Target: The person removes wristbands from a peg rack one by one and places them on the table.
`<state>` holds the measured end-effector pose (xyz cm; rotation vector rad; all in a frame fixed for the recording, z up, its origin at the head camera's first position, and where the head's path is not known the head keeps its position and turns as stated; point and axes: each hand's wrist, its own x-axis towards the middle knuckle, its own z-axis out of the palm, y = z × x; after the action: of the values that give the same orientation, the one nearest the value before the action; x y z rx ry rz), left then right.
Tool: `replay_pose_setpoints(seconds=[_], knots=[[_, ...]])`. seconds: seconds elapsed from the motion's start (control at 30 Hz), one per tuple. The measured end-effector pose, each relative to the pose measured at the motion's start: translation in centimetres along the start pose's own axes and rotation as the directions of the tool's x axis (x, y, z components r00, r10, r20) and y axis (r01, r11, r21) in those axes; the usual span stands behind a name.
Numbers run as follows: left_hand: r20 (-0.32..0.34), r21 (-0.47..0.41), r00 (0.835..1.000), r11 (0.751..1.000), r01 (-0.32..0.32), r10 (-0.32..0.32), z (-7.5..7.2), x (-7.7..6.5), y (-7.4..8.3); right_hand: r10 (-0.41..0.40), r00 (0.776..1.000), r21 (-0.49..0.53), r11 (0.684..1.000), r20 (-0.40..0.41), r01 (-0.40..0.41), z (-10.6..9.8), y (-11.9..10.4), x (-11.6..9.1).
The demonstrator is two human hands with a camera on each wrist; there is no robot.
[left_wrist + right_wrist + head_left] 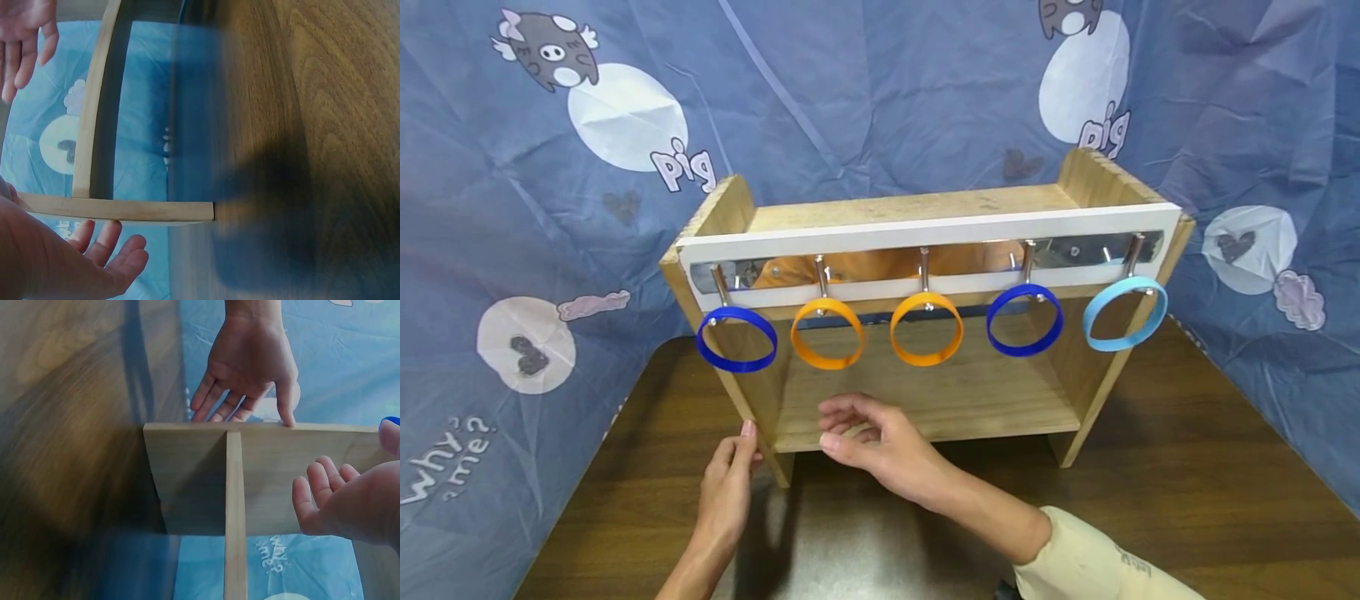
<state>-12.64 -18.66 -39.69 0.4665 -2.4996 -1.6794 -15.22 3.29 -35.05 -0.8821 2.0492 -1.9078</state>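
Observation:
A wooden shelf unit point(850, 408) carries a white front rail point(865, 293) with metal pegs. Rings hang from the pegs, left to right: a dark blue ring point(737, 365), an orange ring point(828, 363), a second orange ring point(927, 360), another dark blue ring point(1025, 350) and a light blue ring point(1123, 342). At the lower left, my left hand point(727, 479) touches the side panel's front edge with its thumb, its fingers relaxed along the outer side. My right hand point(880, 442) hovers before the lower shelf, fingers loosely bent, holding nothing.
The unit stands on a dark brown wooden table point(640, 492). Behind and around it hangs a blue cloth point(865, 100) printed with pigs and white circles. A mirror-like strip point(880, 264) runs along the rail behind the pegs.

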Motion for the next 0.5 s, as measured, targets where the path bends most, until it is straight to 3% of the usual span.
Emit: replay_pose_setpoints(seconds=[0.5], knots=[[-0.015,-0.007,1.0,1.0,-0.004,0.004,0.1,0.1,0.0,0.008,1.0,0.059,0.998,0.013,-0.009,1.6,-0.7,2.0]])
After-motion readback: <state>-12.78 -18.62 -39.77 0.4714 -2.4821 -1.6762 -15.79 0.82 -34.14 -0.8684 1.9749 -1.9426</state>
